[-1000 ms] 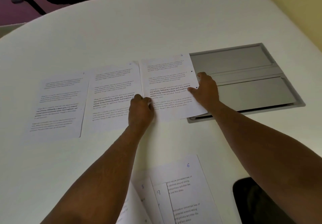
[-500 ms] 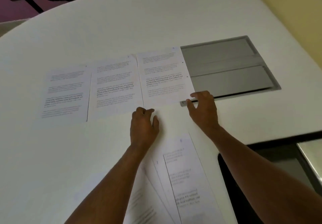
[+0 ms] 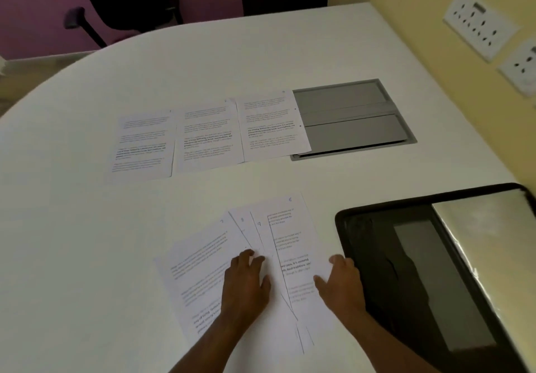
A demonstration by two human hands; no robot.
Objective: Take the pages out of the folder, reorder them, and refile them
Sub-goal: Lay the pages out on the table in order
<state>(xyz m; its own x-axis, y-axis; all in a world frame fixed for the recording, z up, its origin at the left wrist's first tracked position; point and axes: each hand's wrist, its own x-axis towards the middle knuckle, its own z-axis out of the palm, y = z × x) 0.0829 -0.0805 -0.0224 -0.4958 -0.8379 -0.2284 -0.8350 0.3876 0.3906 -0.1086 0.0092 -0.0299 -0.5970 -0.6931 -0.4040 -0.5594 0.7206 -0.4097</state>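
Three printed pages lie side by side in a row on the white table: the left page (image 3: 142,146), the middle page (image 3: 207,134) and the right page (image 3: 271,124). Nearer to me is a fanned pile of several numbered pages (image 3: 293,227). My left hand (image 3: 246,285) rests on the left part of the fan, fingers spread flat. My right hand (image 3: 339,282) touches the pile's right edge with relaxed fingers. The open black folder (image 3: 385,245) lies at the right, a clear plastic sleeve (image 3: 487,245) in it.
A grey recessed cable hatch (image 3: 353,117) sits in the table, its left edge under the right page. The table's curved edge runs along the back left. A black chair (image 3: 121,4) stands behind it. Wall sockets (image 3: 478,21) are on the yellow wall at the right.
Both hands have left the right page of the row and drawn back towards me onto the fanned pile. The view has widened to the right and the folder has come into sight.
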